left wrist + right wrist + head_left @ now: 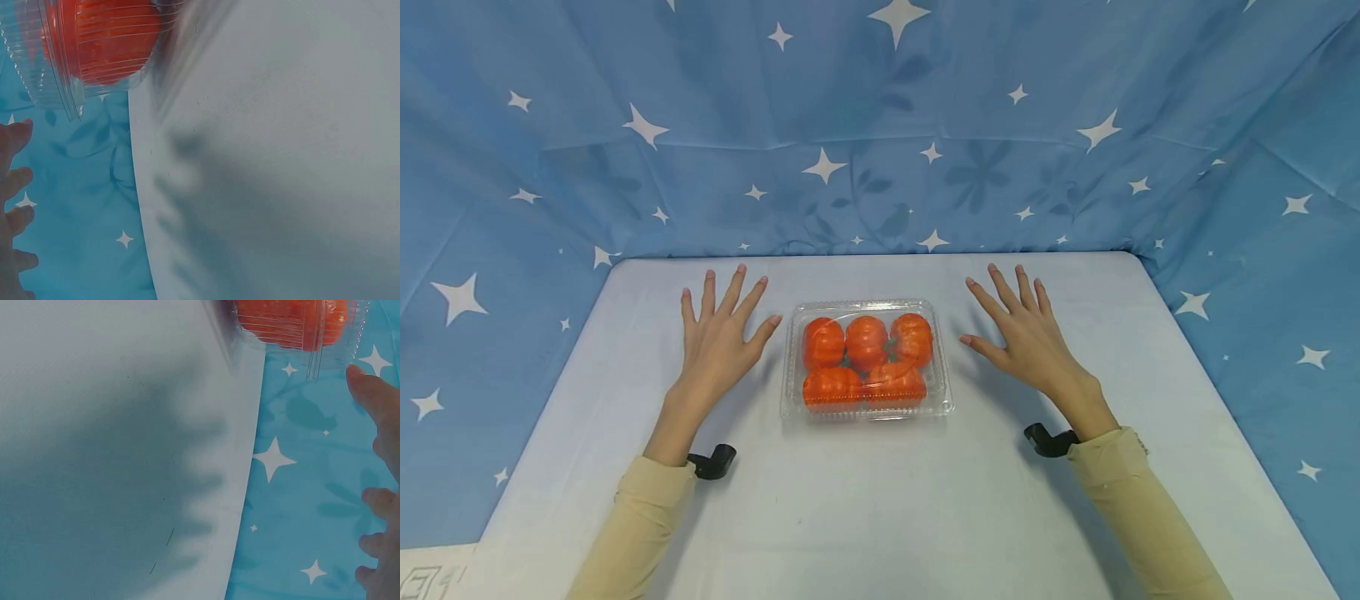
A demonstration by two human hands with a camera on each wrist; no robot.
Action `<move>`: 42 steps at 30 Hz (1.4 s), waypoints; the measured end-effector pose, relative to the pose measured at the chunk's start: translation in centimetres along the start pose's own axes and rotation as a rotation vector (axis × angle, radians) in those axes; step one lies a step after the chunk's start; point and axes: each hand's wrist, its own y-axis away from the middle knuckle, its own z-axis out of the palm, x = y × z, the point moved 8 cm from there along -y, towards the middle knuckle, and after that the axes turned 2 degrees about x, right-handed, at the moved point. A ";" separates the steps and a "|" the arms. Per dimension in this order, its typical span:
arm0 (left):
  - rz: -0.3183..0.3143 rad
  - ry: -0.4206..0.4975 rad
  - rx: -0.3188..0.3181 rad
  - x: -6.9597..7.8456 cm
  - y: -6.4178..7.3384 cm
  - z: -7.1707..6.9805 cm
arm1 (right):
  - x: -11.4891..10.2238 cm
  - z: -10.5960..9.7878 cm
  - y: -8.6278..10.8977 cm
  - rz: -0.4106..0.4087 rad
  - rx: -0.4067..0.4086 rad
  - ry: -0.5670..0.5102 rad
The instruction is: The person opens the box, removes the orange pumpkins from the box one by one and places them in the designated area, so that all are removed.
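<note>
While spread hands (pixel 718 346) (pixel 1030 342) flank the clear container (pixel 865 415), corner print (pixel 420 581) is illegible.

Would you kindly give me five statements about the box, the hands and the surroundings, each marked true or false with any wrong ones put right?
1. The clear plastic box sits on the white table between the left hand and the right hand. True.
2. The left hand grips the box. False: a gap shows between them.
3. Five orange-red, ribbed pieces show inside the box. True.
4. The row nearer the person has three pieces. False: it has two; the farther row has three.
5. The blue curtain beyond the table bears pale stars. True.
</note>
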 end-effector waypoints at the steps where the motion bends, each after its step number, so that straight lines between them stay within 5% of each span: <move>1: 0.000 0.000 0.001 0.0 0.0 0.0 | 0.0 0.0 0.0 -0.001 0.000 0.000; 13: -0.024 0.052 -0.027 -0.4 0.6 0.1 | -1.0 -0.5 -0.1 -0.043 0.064 -0.014; 20: -0.157 0.409 -0.199 -0.7 1.3 1.5 | -3.4 -1.3 -0.3 -0.116 0.153 -0.098; 29: -0.364 0.751 -0.303 -1.1 2.0 3.5 | -6.6 -1.3 -0.3 -0.130 0.105 -0.146; 42: -0.461 1.042 -0.382 -0.7 2.6 5.4 | -12.4 -2.3 0.1 -0.347 0.190 -0.214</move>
